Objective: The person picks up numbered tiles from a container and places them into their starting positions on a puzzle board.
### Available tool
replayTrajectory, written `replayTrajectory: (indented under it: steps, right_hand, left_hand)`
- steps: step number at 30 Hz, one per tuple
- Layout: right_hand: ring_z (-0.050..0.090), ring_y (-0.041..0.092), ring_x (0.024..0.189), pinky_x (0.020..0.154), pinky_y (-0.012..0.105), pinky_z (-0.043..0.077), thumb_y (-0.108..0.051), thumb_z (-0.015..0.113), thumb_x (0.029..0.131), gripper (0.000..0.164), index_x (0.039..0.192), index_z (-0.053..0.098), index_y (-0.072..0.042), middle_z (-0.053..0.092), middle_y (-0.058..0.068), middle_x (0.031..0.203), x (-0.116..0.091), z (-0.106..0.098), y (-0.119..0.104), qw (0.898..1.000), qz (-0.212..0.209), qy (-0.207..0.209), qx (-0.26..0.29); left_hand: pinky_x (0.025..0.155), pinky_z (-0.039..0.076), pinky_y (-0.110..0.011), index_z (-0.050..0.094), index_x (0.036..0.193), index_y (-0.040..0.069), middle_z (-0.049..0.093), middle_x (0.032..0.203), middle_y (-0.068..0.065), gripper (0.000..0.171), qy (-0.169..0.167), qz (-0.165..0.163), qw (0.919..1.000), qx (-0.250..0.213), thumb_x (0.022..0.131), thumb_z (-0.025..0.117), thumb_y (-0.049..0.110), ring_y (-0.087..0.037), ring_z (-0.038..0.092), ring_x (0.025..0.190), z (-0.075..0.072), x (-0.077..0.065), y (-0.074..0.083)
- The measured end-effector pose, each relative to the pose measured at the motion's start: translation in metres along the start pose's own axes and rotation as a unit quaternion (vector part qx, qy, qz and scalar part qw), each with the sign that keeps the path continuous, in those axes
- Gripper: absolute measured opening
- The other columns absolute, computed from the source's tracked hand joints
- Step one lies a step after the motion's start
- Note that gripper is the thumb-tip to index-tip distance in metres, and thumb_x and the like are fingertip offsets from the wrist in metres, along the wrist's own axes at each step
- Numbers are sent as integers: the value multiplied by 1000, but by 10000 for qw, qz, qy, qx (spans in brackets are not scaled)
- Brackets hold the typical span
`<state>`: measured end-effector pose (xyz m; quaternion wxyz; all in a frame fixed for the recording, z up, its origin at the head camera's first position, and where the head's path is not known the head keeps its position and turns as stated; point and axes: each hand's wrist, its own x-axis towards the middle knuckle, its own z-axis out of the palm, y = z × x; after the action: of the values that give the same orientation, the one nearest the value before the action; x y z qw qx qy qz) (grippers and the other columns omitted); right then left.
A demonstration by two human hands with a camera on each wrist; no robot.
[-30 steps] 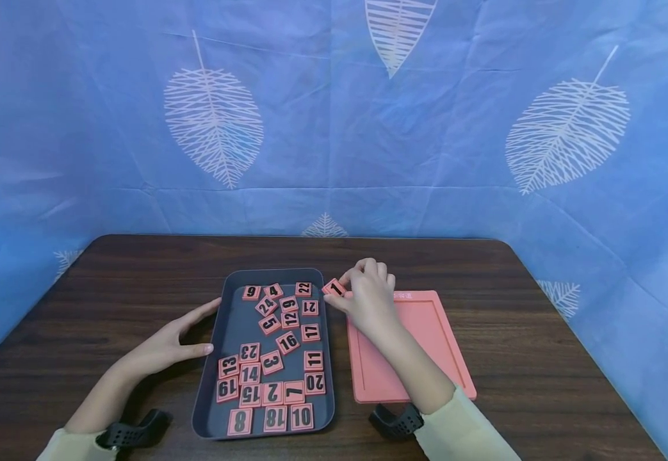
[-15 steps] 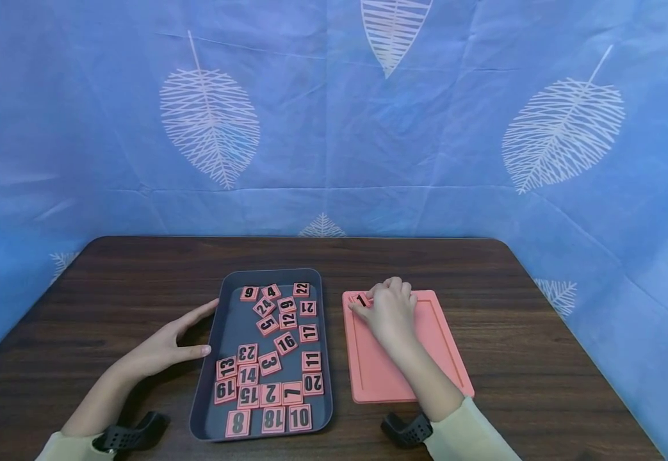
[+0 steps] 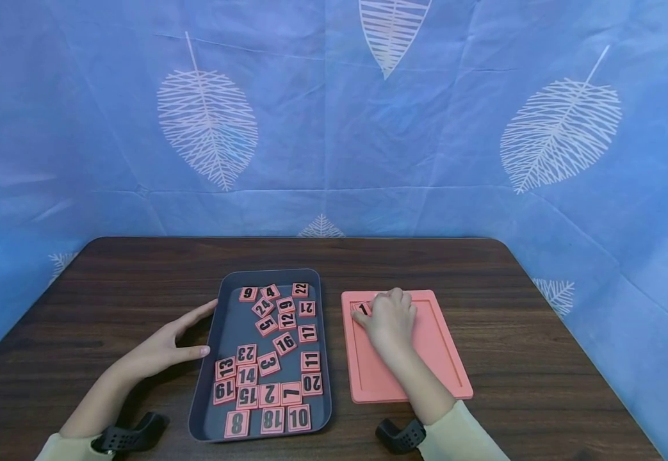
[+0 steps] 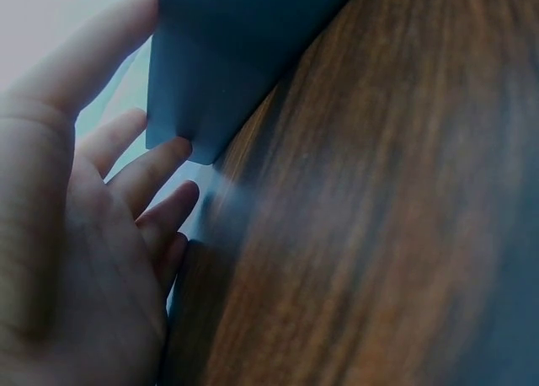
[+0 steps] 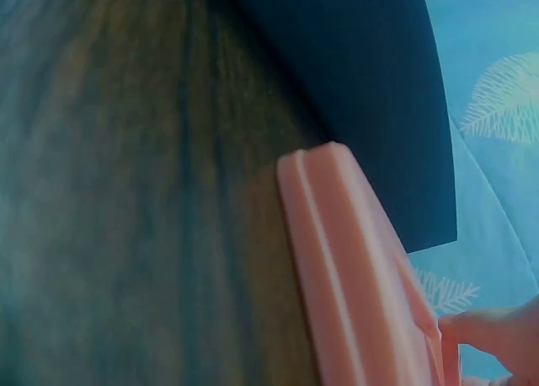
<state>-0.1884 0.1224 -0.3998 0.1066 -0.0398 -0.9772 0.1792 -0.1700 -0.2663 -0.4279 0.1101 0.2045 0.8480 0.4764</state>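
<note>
My left hand rests with thumb and fingers spread against the left wall of a dark grey tray; in the left wrist view its fingertips meet the tray's outer side. Pink number tiles lie scattered in the tray, among them tile 8 and tile 22. At the top left corner of a pink tray-like board, my right hand holds the number 1 tile between thumb and fingers, inside the raised rim. Part of that tile is hidden by the fingers.
Both trays lie on a dark wooden table, the board to the right of the grey tray with a narrow strip between them. Behind the table hangs a blue cloth with white leaf prints. Each wrist wears a black band.
The right hand has carried the number 1 tile from beside the grey tray's top right corner, rightward and down onto the pink board's top left corner. The left hand has stayed at the tray.
</note>
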Motion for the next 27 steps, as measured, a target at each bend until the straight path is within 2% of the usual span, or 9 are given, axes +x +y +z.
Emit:
replayTrajectory:
  steps: [12, 20, 27]
  right_hand:
    - [41, 31, 85, 73, 42, 32, -44, 83, 72, 49, 54, 52, -11, 47, 13, 88, 3, 10, 8, 9997, 7, 67, 245]
    - [39, 29, 83, 72, 41, 30, -47, 83, 69, 45, 64, 58, -10, 44, 10, 84, 5, 14, 11, 9994, 4, -26, 332]
    - [39, 28, 83, 72, 41, 30, -48, 83, 69, 46, 68, 57, -10, 43, 9, 84, 7, 19, 13, 9994, -17, -11, 357]
  left_hand:
    - [94, 20, -76, 24, 154, 17, 21, 154, -21, 76, 44, 35, 10000, 23, 91, 67, 20, -49, 16, 137, 0, 0, -1]
    - [94, 19, -76, 24, 154, 16, 21, 154, -21, 76, 58, -5, 10000, 32, 91, 67, 21, -49, 16, 137, 0, 0, 0]
    - [94, 19, -76, 24, 154, 16, 21, 154, -21, 76, 64, 17, 10000, 34, 91, 67, 20, -49, 16, 137, 0, 0, 0]
